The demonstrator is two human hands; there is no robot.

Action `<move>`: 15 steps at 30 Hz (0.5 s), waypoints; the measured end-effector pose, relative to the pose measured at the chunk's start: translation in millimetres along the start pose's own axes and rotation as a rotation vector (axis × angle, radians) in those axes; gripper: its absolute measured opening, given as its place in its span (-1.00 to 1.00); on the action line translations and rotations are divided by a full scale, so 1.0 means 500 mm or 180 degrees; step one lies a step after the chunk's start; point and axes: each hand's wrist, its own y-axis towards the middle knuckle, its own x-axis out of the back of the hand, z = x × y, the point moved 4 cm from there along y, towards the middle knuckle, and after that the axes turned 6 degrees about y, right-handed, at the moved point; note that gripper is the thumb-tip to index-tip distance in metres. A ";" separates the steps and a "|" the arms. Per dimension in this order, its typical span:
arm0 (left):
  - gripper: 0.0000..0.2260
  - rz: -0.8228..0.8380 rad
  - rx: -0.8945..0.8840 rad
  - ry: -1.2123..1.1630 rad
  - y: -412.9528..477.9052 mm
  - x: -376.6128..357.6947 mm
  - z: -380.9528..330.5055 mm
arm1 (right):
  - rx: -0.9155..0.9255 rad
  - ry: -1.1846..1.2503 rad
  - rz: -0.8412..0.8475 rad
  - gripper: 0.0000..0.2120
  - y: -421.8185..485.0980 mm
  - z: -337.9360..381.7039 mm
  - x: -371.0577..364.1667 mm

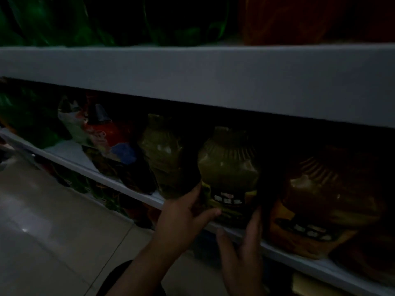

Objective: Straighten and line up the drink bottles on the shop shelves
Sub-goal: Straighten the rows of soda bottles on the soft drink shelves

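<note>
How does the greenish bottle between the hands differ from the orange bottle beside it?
The greenish bottle holds olive-green drink; the orange bottle holds amber. The left hand grips the greenish bottle and the right hand touches it; the orange bottle is untouched. Both stand on the same shelf with ribbed shoulders.

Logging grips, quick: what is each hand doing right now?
Left hand: grips the green bottle, thumb across its label.
Right hand: open, fingers straight, fingertips at that bottle's side.
</note>
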 end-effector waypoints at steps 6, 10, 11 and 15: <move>-0.80 -0.0716 0.0244 -0.0417 -0.032 0.031 0.063 | 0.0750 -0.0259 -0.0469 -0.32 -0.055 0.030 -0.019; -0.75 -0.1565 0.0804 -0.0667 -0.038 0.086 0.135 | 0.1264 -0.0355 0.0113 -0.39 -0.092 0.062 -0.100; -0.69 -0.1483 0.0836 -0.0753 -0.033 0.090 0.141 | 0.1071 -0.0246 0.0470 -0.40 -0.086 0.065 -0.126; -0.53 -0.1173 0.0759 -0.0617 -0.026 0.099 0.143 | 0.0544 -0.0041 0.0890 -0.45 -0.053 0.045 -0.208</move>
